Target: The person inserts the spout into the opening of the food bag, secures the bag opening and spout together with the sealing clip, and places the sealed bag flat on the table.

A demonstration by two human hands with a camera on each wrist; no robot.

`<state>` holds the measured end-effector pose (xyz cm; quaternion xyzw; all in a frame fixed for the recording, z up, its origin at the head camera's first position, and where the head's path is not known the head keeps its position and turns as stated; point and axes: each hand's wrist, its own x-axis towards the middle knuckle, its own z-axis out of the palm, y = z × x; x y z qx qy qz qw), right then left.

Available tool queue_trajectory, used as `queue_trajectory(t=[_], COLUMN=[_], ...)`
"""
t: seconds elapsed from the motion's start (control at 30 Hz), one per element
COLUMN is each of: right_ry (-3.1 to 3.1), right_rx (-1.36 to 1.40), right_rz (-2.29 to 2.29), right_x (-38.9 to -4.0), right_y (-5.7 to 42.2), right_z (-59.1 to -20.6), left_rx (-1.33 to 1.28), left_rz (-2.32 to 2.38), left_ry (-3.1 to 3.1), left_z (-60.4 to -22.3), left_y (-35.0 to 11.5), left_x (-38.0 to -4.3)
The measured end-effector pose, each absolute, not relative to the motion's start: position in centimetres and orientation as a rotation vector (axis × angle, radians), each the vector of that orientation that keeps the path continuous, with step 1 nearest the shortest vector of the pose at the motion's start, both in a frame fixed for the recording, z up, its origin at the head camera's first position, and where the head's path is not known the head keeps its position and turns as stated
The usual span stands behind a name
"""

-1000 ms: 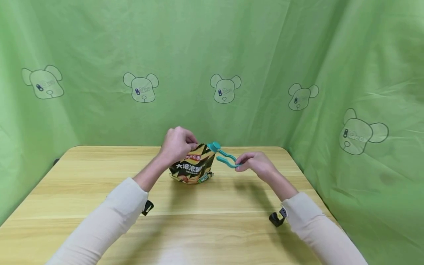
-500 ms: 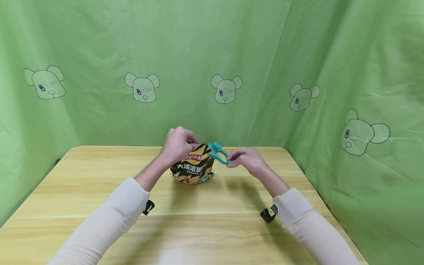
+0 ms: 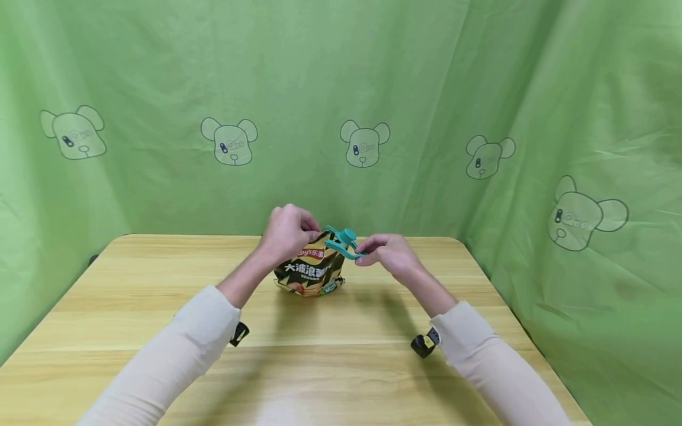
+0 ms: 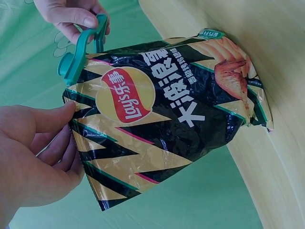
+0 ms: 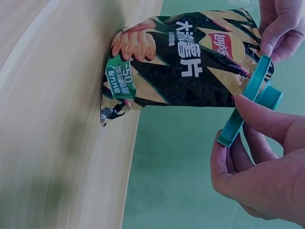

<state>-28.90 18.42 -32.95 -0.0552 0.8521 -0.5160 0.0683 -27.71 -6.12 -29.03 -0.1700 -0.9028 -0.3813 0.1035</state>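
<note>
A black-and-gold bag of chips stands on the table, its bottom touching the wood. With thumb and fingers my left hand pinches its top edge; the left wrist view shows the thumb on the front of the bag. My right hand holds a teal bag clip with a round spout cap. The clip's two arms are spread apart at the bag's top right corner, one in front and the other behind. In the right wrist view, thumb and fingers grip the clip near one end.
The light wooden table spreads under both arms. Behind it and to the right hangs a green curtain with bear-head drawings. A black wrist camera sits below the right sleeve, another at the left one.
My right hand has moved left with the bag clip, whose arms have come from beside the bag to its top right corner. The left hand and bag have stayed almost still.
</note>
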Motion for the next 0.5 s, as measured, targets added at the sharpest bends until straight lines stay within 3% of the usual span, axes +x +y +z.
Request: queue_trajectory(t=[0.5], right_ry=[2.489], right_rx=[-0.08], right_rz=[-1.621], right_x=[-29.0], right_y=[17.2], right_z=[-32.6], left_rx=[-0.505], left_rz=[-1.1], left_ry=[-2.661], left_z=[-28.9], left_y=[-6.3], left_x=[-27.5])
